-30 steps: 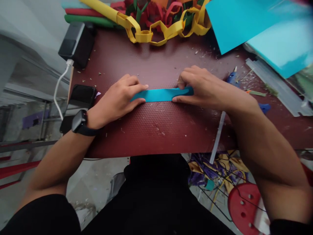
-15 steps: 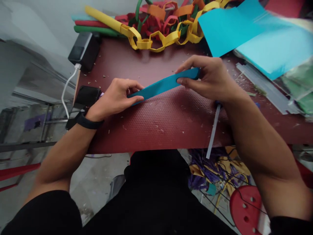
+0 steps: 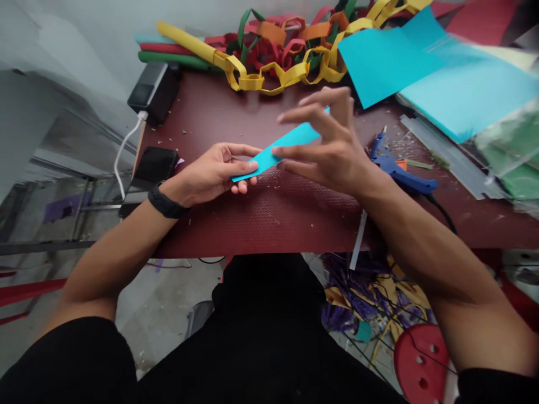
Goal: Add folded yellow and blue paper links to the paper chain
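A folded strip of bright blue paper [image 3: 293, 139] slants up to the right above the table. My left hand [image 3: 214, 171] pinches its lower left end between thumb and fingers. Over the strip's right half, my right hand [image 3: 332, 140] has its fingers spread, slightly blurred. One of its fingertips lies over the strip's surface; whether it presses on it I cannot tell. Part of the strip's upper right end is hidden behind the right hand. A blue glue gun [image 3: 400, 171] rests on the table beyond my right wrist, with a glue stick [image 3: 359, 240] sticking out past the table's front edge.
Paper chains [image 3: 290, 76] and rolled paper [image 3: 185, 42] lie along the back of the dark red table [image 3: 252, 224]. Blue sheets [image 3: 391, 59] and clear glue sticks [image 3: 455, 157] are at right. A power bank [image 3: 154, 90] with a white cable and a phone [image 3: 156, 164] sit at left.
My right hand has let its pinch go and spread its fingers over the strip. The strip has turned its brighter face up, and my left hand has shifted slightly right. The glue gun has come into view.
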### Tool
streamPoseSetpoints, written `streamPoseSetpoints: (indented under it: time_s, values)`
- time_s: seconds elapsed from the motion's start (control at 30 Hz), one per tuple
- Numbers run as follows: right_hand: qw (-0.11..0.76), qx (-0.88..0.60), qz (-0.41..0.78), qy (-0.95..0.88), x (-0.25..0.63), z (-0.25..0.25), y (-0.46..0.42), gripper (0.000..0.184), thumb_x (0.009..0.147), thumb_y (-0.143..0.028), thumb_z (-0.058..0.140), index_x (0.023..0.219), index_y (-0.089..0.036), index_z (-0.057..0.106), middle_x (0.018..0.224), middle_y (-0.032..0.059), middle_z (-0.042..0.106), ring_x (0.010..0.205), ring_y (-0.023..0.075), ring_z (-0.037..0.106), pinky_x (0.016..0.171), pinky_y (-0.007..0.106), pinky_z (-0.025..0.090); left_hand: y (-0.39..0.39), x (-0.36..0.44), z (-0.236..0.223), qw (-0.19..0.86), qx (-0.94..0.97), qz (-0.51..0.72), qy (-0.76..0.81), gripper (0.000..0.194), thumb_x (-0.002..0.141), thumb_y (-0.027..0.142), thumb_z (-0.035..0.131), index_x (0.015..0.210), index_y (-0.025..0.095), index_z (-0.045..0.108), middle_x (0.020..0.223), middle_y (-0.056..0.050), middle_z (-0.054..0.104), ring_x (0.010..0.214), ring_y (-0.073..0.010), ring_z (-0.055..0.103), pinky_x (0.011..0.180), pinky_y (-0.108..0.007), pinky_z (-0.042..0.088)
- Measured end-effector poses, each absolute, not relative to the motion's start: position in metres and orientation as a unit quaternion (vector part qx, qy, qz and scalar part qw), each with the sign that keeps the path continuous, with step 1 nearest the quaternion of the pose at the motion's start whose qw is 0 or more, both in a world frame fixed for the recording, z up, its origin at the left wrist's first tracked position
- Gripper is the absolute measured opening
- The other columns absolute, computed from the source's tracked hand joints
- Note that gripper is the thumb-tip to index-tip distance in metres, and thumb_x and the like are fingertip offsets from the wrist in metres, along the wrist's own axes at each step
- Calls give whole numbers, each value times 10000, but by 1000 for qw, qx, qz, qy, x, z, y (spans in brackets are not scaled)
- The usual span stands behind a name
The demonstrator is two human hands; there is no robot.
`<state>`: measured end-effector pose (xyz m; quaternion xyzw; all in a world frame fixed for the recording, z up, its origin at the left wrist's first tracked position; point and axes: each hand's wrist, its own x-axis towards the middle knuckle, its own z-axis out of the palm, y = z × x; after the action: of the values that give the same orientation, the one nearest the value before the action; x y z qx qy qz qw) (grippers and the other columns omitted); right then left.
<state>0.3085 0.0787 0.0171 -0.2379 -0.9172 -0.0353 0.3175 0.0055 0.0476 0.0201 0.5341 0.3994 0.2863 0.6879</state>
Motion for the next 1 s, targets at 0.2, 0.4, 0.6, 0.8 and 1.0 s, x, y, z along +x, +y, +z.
streamPoseSetpoints:
  time_s: [0.2,0.4,0.6,0.8,1.0]
  values:
    - [243,-252,-23,-937,302,13,76,168,1140,-338,695,1059,-307,839,1326,77,800,1372,370,592,1219,676,434,37,21,18,673,520,321,417,506,864,338,1056,1291,191,827,907,-33,847,646,-121,775,584,-210,656]
    - [233,-181,23,-955,300,6,77,204,1189,-322,625,1141,-311,823,1292,63,777,1243,310,635,1110,577,497,33,24,13,595,617,307,413,324,922,407,982,1083,150,870,958,-89,878,845,-204,867,694,-261,695]
    - [213,-176,95,-956,301,-1,81,263,1188,-377,628,1305,-249,827,1384,148,788,1225,316,699,1122,535,479,35,20,9,449,745,306,386,495,797,491,1063,1157,187,909,1035,-71,897,942,-226,826,834,-306,643]
    - [223,-224,116,-942,305,3,82,190,1140,-367,663,1183,-277,825,1189,94,802,1148,307,677,1082,512,430,36,19,6,346,783,351,379,265,937,475,966,1087,260,923,1076,-65,891,894,-184,775,750,-296,573]
    - [224,-249,119,-935,306,9,81,210,1120,-364,638,1163,-265,819,1203,112,748,1151,325,646,1052,518,441,36,20,10,295,780,388,393,357,947,614,948,1045,271,920,1129,-80,885,949,-205,786,778,-313,640]
